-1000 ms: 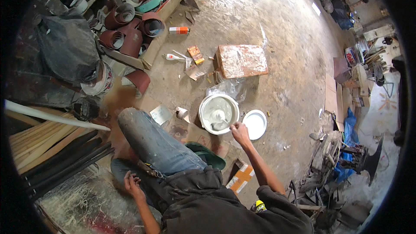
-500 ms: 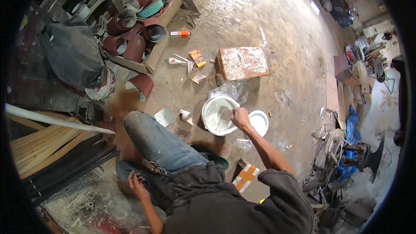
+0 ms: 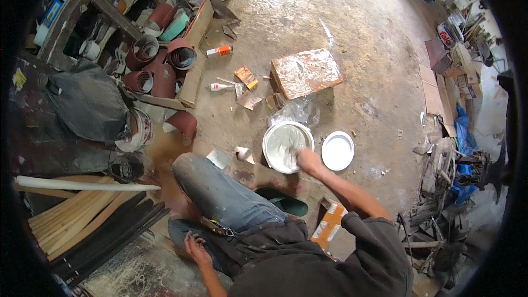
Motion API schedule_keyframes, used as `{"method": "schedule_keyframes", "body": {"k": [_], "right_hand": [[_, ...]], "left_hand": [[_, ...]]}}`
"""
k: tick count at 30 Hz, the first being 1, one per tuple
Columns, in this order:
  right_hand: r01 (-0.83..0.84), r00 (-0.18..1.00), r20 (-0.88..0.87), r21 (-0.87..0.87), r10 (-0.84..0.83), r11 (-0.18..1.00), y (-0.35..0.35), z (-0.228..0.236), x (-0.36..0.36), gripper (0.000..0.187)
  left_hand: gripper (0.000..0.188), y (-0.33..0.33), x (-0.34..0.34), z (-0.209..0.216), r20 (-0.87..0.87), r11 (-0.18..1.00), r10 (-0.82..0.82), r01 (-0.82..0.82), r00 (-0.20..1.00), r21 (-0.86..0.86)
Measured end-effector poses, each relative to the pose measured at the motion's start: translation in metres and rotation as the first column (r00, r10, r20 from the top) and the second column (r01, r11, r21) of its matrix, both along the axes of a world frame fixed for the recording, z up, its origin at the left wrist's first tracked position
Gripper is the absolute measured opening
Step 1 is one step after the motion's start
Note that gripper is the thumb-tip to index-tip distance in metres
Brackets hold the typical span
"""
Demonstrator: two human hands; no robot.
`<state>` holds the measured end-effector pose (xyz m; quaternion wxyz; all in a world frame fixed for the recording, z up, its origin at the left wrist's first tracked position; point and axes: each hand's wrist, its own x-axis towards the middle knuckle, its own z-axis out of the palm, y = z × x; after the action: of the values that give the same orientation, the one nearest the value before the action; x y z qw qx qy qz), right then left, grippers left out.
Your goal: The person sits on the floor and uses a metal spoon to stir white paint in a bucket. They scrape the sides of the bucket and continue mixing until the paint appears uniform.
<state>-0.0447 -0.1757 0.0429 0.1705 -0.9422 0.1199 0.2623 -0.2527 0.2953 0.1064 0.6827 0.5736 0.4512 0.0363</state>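
My right hand [image 3: 309, 162] is closed at the right rim of a round white tub [image 3: 264, 153]. Inside the tub lies a thick greyish-white paste [image 3: 286, 146] with streaks across its surface. Whatever the fingers grip is blurred and hidden by the hand. Just right of the tub, a round white lid [image 3: 337, 151] rests on the floor. My left hand [image 3: 196, 246] hangs loose beside my thigh, its fingers slightly bent and apart, with nothing in it.
Beyond the tub are clear plastic wrap [image 3: 297, 111] and a paint-stained block [image 3: 306, 71]. A small bottle [image 3: 220, 86] and an orange carton [image 3: 246, 77] lie left of them. Sandpaper rolls [image 3: 163, 77] fill a box at left, above wooden strips [image 3: 77, 214]. Scrap [image 3: 434, 198] is piled at right.
My right hand has shifted down along the tub's right rim, and the streaks in the paste look different. The whole view has turned slightly. My left hand stays beside my thigh.
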Motion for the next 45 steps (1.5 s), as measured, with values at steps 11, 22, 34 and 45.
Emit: {"method": "schedule_keyframes", "body": {"k": [11,22,34,45], "right_hand": [[0.084,0.987,0.118,0.201,-0.109,0.976,0.006,-0.001,0.013,0.026],[0.109,0.954,0.236,0.302,-0.185,0.947,0.002,-0.001,0.001,0.033],[0.276,0.94,0.113,0.301,-0.322,0.913,-0.004,-0.023,-0.001,0.028],[0.023,0.956,0.288,0.125,-0.058,0.992,-0.004,-0.022,0.007,0.044]], "left_hand": [[0.032,-0.027,0.001,0.007,0.011,1.0,0.026,-0.026,1.0,-0.013],[0.032,-0.011,-0.005,-0.006,0.039,0.999,0.042,-0.042,0.998,0.004],[0.031,-0.007,-0.011,-0.005,0.018,0.996,0.076,-0.076,0.997,0.042],[0.031,-0.001,-0.005,-0.011,-0.002,0.998,0.028,-0.028,1.0,0.06]]}}
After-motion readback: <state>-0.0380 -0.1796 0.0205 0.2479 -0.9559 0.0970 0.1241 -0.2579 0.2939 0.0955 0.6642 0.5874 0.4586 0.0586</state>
